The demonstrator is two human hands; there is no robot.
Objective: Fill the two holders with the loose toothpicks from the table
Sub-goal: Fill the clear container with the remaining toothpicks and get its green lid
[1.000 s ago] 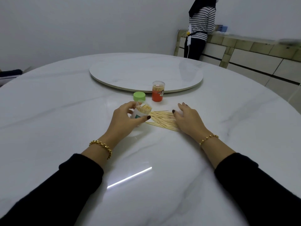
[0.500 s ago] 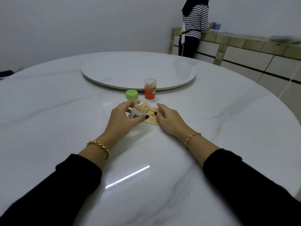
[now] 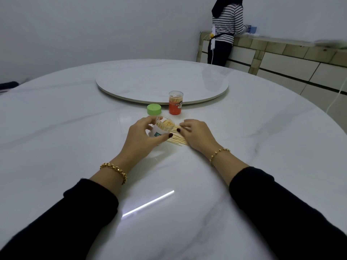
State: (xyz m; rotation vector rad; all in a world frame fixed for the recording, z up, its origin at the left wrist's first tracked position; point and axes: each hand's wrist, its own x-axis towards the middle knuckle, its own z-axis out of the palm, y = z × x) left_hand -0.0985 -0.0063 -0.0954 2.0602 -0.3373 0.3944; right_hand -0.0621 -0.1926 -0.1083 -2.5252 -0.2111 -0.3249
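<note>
A: What could spill?
B: My left hand (image 3: pixel 139 136) grips the tilted holder (image 3: pixel 161 128), nearly full; my right hand (image 3: pixel 197 136) curls over the loose toothpicks (image 3: pixel 177 140) on the table (image 3: pixel 75 128). Forcing more in may scatter them

the table (image 3: pixel 75 128) is white marble with faint grey veins, and so is the turntable (image 3: pixel 150 79) at upper centre. mid-frame stand a bright green lid (image 3: pixel 154 109) and a clear holder (image 3: pixel 175 107) with an orange-red label. the held holder (image 3: pixel 159 130) is clear, its label white with a teal patch. the toothpicks (image 3: pixel 178 139) are pale tan. 2 gold bracelets (image 3: pixel 114 169), black sleeves (image 3: pixel 65 222), dark red nails (image 3: pixel 170 135). at upper right, a black-and-white striped top (image 3: pixel 227 23).
</note>
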